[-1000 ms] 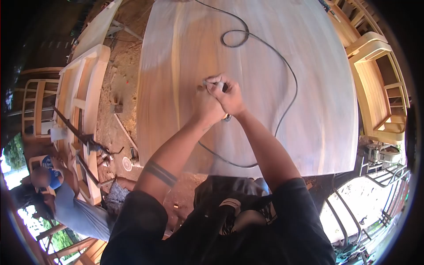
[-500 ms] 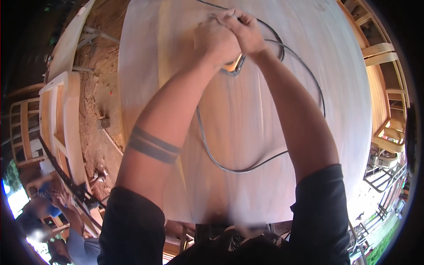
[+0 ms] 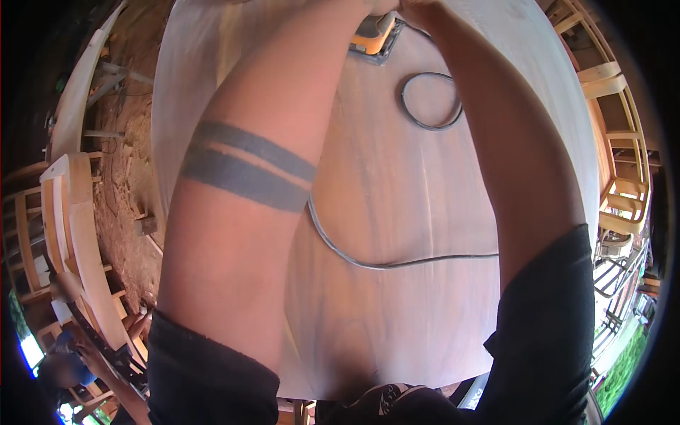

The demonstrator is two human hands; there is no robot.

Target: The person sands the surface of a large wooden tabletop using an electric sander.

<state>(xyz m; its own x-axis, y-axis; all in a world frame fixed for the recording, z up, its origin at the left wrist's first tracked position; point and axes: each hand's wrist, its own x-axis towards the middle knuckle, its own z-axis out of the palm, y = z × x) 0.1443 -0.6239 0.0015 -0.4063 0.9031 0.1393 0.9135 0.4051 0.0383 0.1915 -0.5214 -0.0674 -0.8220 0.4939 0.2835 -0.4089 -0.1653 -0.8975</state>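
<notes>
A yellow-and-black electric sander (image 3: 370, 45) lies flat on a broad wooden tabletop (image 3: 404, 191) at the top of the view. My left hand (image 3: 383, 6) is closed over the sander, its fingers mostly cut off by the upper edge. Close beside it, my right hand (image 3: 416, 6) is also on the sander, and the frame edge hides most of its fingers. Both arms reach far forward across the wood. A black power cord (image 3: 382, 266) makes a small loop right of the sander and curves across the panel nearer my body.
Pale wooden frames (image 3: 67, 212) stand on the left beside a dirt floor (image 3: 124, 205). A co-worker (image 3: 67, 365) is at the lower left near a dark long bar. More wooden furniture frames (image 3: 623, 142) line the right side, with metal racks below them.
My hands and the sander have moved farther away, toward the top edge of the view. The cord's loop lies differently on the wood, and my arms fill more of the picture.
</notes>
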